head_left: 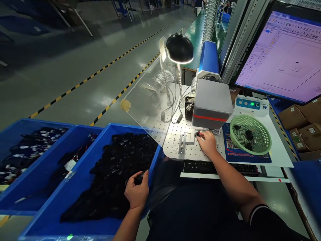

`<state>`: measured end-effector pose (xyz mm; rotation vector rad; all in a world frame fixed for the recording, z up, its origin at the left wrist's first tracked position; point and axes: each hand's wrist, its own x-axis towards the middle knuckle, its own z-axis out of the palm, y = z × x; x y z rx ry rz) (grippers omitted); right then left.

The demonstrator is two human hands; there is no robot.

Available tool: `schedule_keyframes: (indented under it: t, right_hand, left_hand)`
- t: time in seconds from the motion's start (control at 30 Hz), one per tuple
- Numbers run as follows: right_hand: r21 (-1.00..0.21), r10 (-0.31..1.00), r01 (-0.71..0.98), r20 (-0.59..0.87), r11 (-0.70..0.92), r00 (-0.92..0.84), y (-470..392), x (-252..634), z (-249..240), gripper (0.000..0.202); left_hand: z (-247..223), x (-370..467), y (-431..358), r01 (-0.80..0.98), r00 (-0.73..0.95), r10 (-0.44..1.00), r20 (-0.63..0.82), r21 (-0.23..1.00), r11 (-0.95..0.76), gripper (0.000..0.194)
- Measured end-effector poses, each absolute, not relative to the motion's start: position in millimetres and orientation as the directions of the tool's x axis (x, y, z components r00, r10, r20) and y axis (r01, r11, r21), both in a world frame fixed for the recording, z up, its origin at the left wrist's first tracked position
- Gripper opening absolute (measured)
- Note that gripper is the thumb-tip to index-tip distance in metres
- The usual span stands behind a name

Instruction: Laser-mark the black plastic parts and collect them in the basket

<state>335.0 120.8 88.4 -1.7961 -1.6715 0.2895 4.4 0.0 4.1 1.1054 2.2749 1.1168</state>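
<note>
My left hand (136,193) is over the right side of a blue bin (75,180), its thumb and fingers closed around a small black part (138,179). Beneath it, the bin is heaped with similar black parts (120,164), too dark to tell apart. On the perforated white plate (195,152), my right hand (208,144) pinches a small round black part (197,134) with a bit of red by it. That part sits beside a square metal fixture (190,136), under the grey head (212,100) of a machine. Fingertips hide some of it.
A green basket (265,139) holding a few black parts stands right of my right hand. A black lamp (179,47), a clear panel (142,103) and a small fan (189,108) surround the plate. A monitor (283,57) overhangs at right; a keyboard (200,166) lies below.
</note>
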Motion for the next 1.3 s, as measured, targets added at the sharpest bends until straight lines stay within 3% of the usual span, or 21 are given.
schedule_keyframes:
  t: [0.53, 1.3]
  right_hand:
    - [-0.506, 0.941, 0.862, 0.272, -0.035, 0.198, 124.7, 326.2, 82.9, 0.015]
    - [-0.518, 0.945, 0.855, 0.268, -0.021, 0.186, 125.5, 328.1, 83.1, 0.021]
  left_hand:
    - [7.4, 6.8, 2.2, 0.454, -0.641, 0.767, -0.016, 0.798, 0.396, 0.047]
    - [10.6, 8.1, 2.2, 0.465, -0.631, 0.776, 0.01, 0.805, 0.368, 0.046]
